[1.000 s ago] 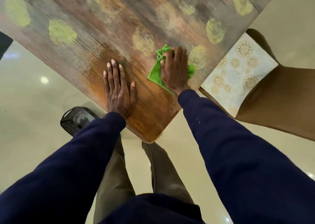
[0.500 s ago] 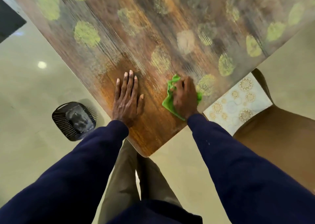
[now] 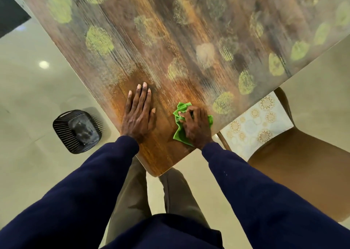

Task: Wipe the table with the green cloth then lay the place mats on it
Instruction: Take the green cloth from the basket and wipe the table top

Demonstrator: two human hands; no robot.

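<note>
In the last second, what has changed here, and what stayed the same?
The right hand drew the green cloth back toward the near edge of the table, its fingers curling to bunch it. The left hand stayed flat on the table; the place mats stayed on the chair.

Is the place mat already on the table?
No, the place mat lies on the chair beside the table, not on its top.
</note>
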